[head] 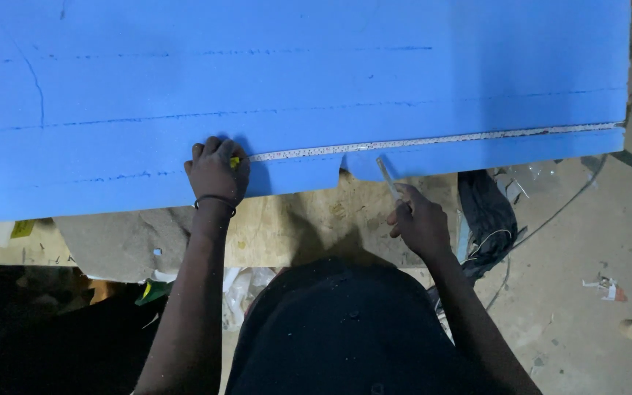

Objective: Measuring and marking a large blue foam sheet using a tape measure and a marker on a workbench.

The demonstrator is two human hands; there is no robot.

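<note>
Head view: a large blue foam sheet (294,80) is spread over the upper half of the scene, marked with several long dark pen lines. A tape measure strip (433,140) is laid along the sheet near its lower edge, stretched from the centre toward 3 o'clock. The left hand (216,172) is pressed down on the sheet at about 9 o'clock from the picture's centre, its fingers (210,148) curled together over the near end of the strip, where a small yellow piece (235,162) is seen under them. A dark band is worn at that wrist. The right hand (418,223) is held just below the sheet's edge, at about 4 o'clock from the centre, its fingers closed around a thin knife (388,175) whose blade is pointed up toward 11 o'clock and is met by the foam's lower strip, where a notch has been cut out. A wooden bench (309,227) is seen beneath the sheet's edge. At 3 to 5 o'clock a dusty floor (587,241) with scraps and a dark crumpled bag (488,212) is visible.
</note>
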